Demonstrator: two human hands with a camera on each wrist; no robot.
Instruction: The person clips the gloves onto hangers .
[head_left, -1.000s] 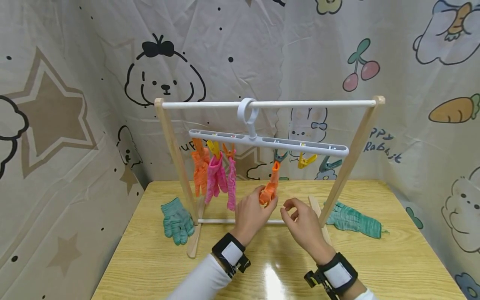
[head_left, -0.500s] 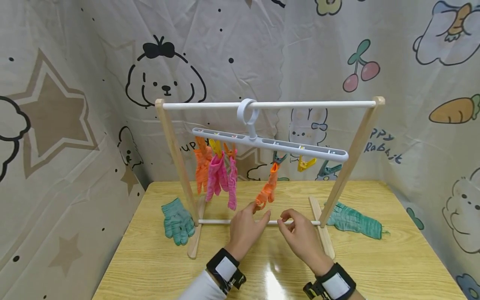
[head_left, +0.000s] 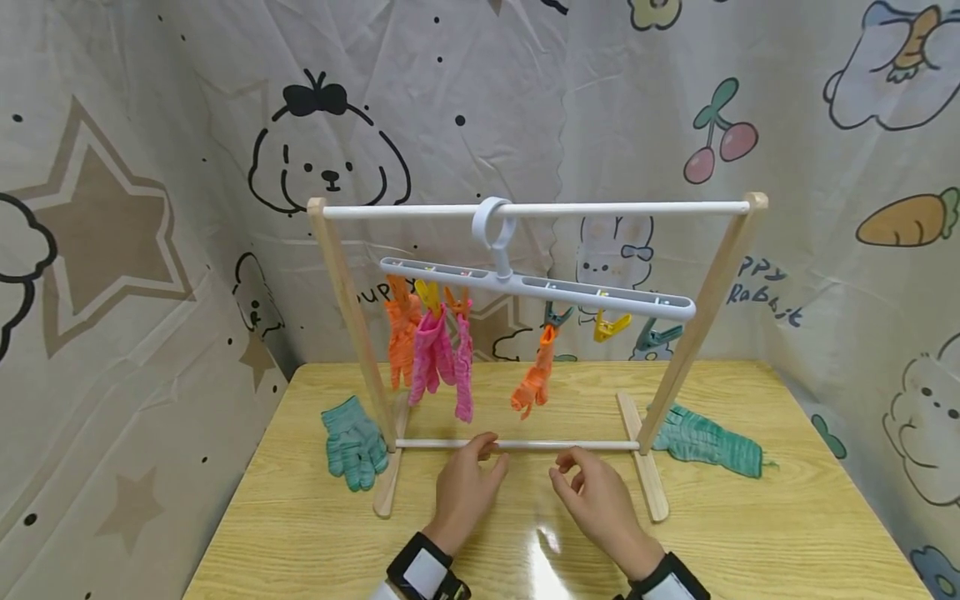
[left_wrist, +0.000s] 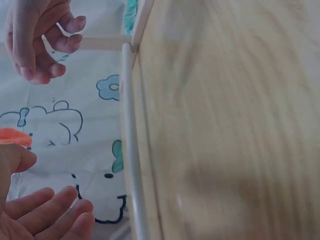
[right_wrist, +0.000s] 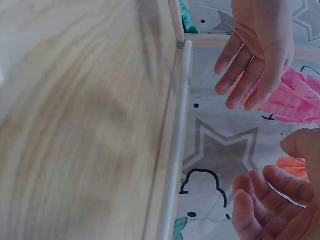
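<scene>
An orange glove point(head_left: 536, 375) hangs by a dark grey-blue clothespin point(head_left: 557, 315) from the white hanger point(head_left: 600, 292). Below it and to its left is my left hand point(head_left: 467, 487), fingers loosely bent and holding nothing. My right hand point(head_left: 597, 507) hovers above the table on the other side, also with nothing in its relaxed fingers. Farther left on the hanger are a pink glove point(head_left: 431, 354), a narrow pink piece point(head_left: 464, 367) and another orange glove point(head_left: 402, 342). Both hands show apart in the left wrist view, the left one point(left_wrist: 47, 212) in the lower corner.
A yellow clothespin point(head_left: 612, 326) and a grey-blue one point(head_left: 657, 335) hang with nothing in them. The hanger hooks over the top rod point(head_left: 630, 208) of a wooden stand. Green gloves lie on the table, one at left point(head_left: 355, 446), one at right point(head_left: 708, 442). A low white crossbar point(head_left: 570, 445) joins the feet.
My left hand has let go of the orange glove's lower end and drawn down and left. My right hand has come down slightly toward me. The orange glove now hangs freely.
</scene>
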